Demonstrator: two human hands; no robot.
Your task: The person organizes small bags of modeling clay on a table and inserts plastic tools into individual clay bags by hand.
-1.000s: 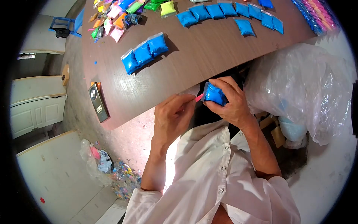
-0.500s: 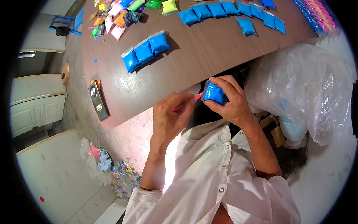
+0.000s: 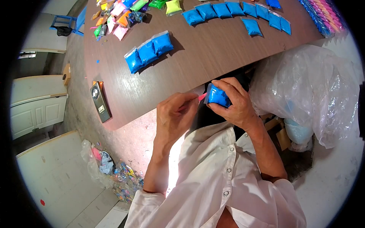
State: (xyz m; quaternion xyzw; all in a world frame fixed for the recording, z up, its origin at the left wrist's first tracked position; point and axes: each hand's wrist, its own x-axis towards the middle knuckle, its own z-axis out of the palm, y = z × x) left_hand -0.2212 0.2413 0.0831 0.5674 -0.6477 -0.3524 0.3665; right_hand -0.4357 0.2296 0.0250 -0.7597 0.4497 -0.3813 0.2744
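My right hand (image 3: 237,102) grips a small clear plastic packet (image 3: 219,95) with bright blue filling, thumb below and fingers above. Its clear flap faces left. My left hand (image 3: 175,112) is closed round a thin pink plastic stick (image 3: 202,97), most of which the fingers hide. The stick's tip meets the clear flap of the packet; whether it is inside or only against it I cannot tell. Both hands are just off the table's near edge, above my lap. On the table, three similar blue packets (image 3: 147,52) lie side by side, beyond my left hand.
Several blue packets (image 3: 222,10) form a row on the brown table (image 3: 190,57). A mixed-colour pile (image 3: 119,19) sits at the far left, pink sticks (image 3: 323,15) at the far right. A phone (image 3: 100,102) lies near the left edge. Clear plastic sheeting (image 3: 304,87) bulges at right.
Hardly anything differs. The blue packet and the fingers on it have shifted very slightly left, and the pink stick's tip sits a little higher at the flap.
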